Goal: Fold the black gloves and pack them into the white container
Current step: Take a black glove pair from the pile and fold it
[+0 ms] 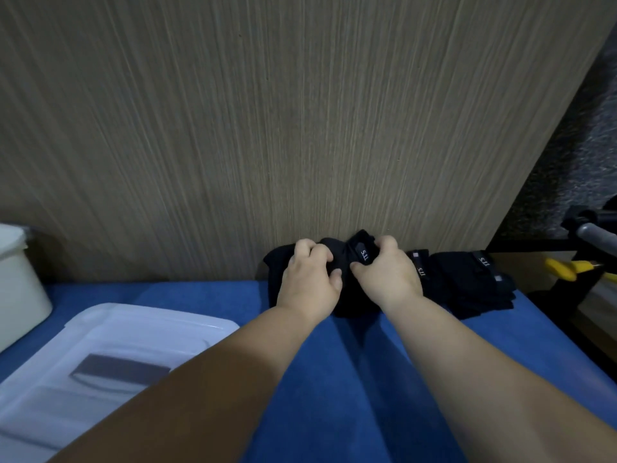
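Black glove bundle [338,252], one, gripped by left hand [310,280], right hand [389,275].

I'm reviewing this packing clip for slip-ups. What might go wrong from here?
The left hand and right hand bunch the black glove tight against the wooden panel, so the fold may come out crumpled. The spare gloves lie near the right edge of the blue cloth; the right forearm could nudge them off.
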`<state>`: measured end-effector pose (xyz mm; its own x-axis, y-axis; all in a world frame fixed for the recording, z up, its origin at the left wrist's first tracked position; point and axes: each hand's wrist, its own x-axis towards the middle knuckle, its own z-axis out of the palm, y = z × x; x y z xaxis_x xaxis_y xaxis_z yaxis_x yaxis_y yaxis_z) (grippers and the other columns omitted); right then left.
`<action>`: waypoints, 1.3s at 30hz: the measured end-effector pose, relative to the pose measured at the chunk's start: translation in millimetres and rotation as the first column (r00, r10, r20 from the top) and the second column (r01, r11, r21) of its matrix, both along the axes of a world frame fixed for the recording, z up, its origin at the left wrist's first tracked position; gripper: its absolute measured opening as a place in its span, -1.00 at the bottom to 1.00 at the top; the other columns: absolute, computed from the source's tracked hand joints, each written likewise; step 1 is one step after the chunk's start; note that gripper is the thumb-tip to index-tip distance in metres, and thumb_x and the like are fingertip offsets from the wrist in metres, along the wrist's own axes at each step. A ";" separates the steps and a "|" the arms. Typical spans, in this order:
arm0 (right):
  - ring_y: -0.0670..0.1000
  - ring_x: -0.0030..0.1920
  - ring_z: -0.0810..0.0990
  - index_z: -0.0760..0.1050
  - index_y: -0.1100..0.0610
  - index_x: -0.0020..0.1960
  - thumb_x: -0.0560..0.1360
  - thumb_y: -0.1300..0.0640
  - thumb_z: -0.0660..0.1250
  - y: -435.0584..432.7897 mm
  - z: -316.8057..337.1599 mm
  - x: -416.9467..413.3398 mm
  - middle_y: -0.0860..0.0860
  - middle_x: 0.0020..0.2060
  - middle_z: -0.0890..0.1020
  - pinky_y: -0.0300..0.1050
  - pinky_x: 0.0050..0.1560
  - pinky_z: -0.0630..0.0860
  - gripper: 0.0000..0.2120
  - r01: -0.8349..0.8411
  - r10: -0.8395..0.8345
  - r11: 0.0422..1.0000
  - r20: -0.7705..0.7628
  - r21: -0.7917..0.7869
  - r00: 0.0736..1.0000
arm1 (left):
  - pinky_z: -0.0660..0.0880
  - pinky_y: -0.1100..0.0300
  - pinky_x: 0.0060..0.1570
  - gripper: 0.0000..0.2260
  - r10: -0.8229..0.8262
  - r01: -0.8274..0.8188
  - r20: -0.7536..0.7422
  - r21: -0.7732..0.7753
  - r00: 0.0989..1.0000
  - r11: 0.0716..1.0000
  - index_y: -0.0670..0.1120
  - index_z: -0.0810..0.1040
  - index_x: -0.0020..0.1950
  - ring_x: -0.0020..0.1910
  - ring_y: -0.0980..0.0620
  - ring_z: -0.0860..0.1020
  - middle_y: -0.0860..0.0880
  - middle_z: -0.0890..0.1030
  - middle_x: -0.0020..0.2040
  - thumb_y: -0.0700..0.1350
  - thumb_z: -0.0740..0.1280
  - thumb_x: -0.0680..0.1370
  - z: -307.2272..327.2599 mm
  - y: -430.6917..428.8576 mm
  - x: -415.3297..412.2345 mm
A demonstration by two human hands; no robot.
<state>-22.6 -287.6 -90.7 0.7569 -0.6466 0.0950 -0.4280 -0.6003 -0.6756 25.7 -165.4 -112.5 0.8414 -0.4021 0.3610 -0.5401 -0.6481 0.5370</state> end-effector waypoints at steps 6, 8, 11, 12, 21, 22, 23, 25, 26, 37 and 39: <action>0.04 0.41 0.19 0.26 -0.06 0.43 0.52 -0.03 0.29 -4.9 -18.1 -4.2 -0.03 0.40 0.29 0.03 0.37 0.20 -0.49 -0.115 0.172 0.868 0.075 -0.483 0.982 | 0.20 0.11 0.29 -0.74 0.015 -0.023 0.085 0.089 0.996 0.996 -0.03 0.43 0.26 0.33 0.01 0.27 0.05 0.44 0.28 0.01 0.23 0.59 -4.7 -1.6 -0.2; -0.03 0.50 0.07 0.28 -0.05 0.46 0.59 -0.01 0.18 -7.4 -22.1 -3.3 -0.09 0.48 0.24 0.02 0.44 0.08 -0.56 -0.216 0.255 0.793 -0.011 -0.569 0.967 | 0.12 0.09 0.38 -0.68 0.008 -0.022 0.125 0.109 0.992 0.994 0.00 0.38 0.35 0.42 0.04 0.18 0.07 0.37 0.38 0.01 0.20 0.60 -7.6 -1.1 0.0; -0.06 0.54 -0.03 0.22 -0.02 0.51 0.64 -0.06 0.02 -9.7 -28.3 -1.7 -0.14 0.52 0.19 0.00 0.46 -0.01 -0.55 -0.279 0.247 0.764 -0.135 -0.582 0.960 | -0.02 0.07 0.49 -0.56 -0.060 0.048 0.073 0.161 0.995 0.986 0.05 0.17 0.54 0.55 0.06 0.01 0.08 0.17 0.55 -0.02 0.11 0.64 -10.6 -1.1 2.4; -0.06 0.54 -0.04 0.19 -0.02 0.52 0.64 -0.09 -0.01 -10.7 -29.9 -1.1 -0.14 0.52 0.18 0.00 0.46 0.01 -0.53 -0.285 0.237 0.763 -0.159 -0.581 0.958 | -0.06 0.08 0.50 -0.55 -0.074 0.062 0.053 0.196 0.996 0.979 0.06 0.12 0.56 0.56 0.07 -0.03 0.08 0.12 0.57 -0.02 0.07 0.66 -11.2 -1.5 3.6; -0.03 0.51 0.03 0.12 -0.02 0.54 0.62 -0.18 -0.13 -15.4 -42.0 -0.7 -0.13 0.52 0.19 0.04 0.43 0.04 -0.47 -0.296 0.185 0.779 -0.249 -0.553 0.951 | -0.18 0.06 0.51 -0.54 -0.076 0.096 -0.065 0.402 0.995 0.911 -0.04 0.08 0.57 0.57 0.06 -0.12 0.04 0.03 0.59 0.03 -0.07 0.68 -13.3 -3.4 8.8; -0.03 0.51 0.04 0.12 -0.03 0.54 0.62 -0.18 -0.13 -15.0 -42.7 -0.3 -0.13 0.52 0.19 0.04 0.42 0.04 -0.47 -0.297 0.179 0.777 -0.257 -0.555 0.950 | -0.19 0.06 0.51 -0.54 -0.075 0.099 -0.072 0.411 0.995 0.906 -0.04 0.07 0.57 0.57 0.06 -0.12 0.04 0.03 0.59 0.04 -0.08 0.68 -13.8 -3.2 9.0; -0.03 0.51 0.04 0.11 -0.03 0.54 0.62 -0.18 -0.14 -14.9 -43.6 0.1 -0.14 0.52 0.19 0.03 0.42 0.04 -0.47 -0.298 0.178 0.779 -0.262 -0.552 0.949 | -0.19 0.05 0.51 -0.54 -0.074 0.100 -0.076 0.419 0.994 0.903 -0.04 0.07 0.58 0.57 0.06 -0.13 0.04 0.02 0.59 0.04 -0.08 0.68 -14.3 -3.2 9.2; -0.04 0.51 0.05 0.11 -0.03 0.54 0.62 -0.18 -0.14 -15.0 -44.1 0.4 -0.14 0.52 0.19 0.03 0.41 0.05 -0.47 -0.300 0.179 0.785 -0.265 -0.541 0.947 | -0.19 0.05 0.51 -0.53 -0.077 0.104 -0.081 0.425 0.994 0.899 -0.04 0.06 0.58 0.57 0.06 -0.14 0.04 0.02 0.59 0.05 -0.09 0.68 -14.6 -2.9 9.4; -0.04 0.51 0.06 0.11 -0.03 0.54 0.63 -0.18 -0.14 -15.3 -44.3 0.4 -0.14 0.52 0.19 0.03 0.42 0.05 -0.47 -0.303 0.182 0.789 -0.268 -0.534 0.946 | -0.20 0.05 0.51 -0.53 -0.080 0.108 -0.084 0.424 0.993 0.899 -0.04 0.05 0.58 0.56 0.06 -0.14 0.04 0.01 0.59 0.05 -0.09 0.68 -14.6 -2.9 9.5; -0.05 0.44 0.15 0.33 -0.01 0.43 0.63 -0.10 0.01 -14.5 -20.0 -12.3 -0.12 0.40 0.35 0.10 0.39 0.07 -0.58 -0.202 0.210 0.799 -0.052 -0.566 0.976 | -0.09 0.12 0.52 -0.54 -0.202 0.215 -0.092 0.164 0.975 0.963 -0.02 0.19 0.55 0.56 0.09 -0.05 0.05 0.13 0.57 0.04 0.10 0.66 3.0 12.3 4.6; -0.03 0.40 0.21 0.45 -0.01 0.31 0.62 -0.06 0.08 -6.9 -13.8 -14.7 -0.11 0.31 0.45 0.10 0.35 0.11 -0.66 -0.136 0.208 0.789 0.051 -0.599 0.977 | -0.06 0.17 0.51 -0.55 -0.213 0.221 -0.086 0.095 0.973 0.971 -0.03 0.22 0.54 0.55 0.11 -0.02 0.06 0.16 0.56 0.02 0.14 0.65 8.6 19.2 -0.5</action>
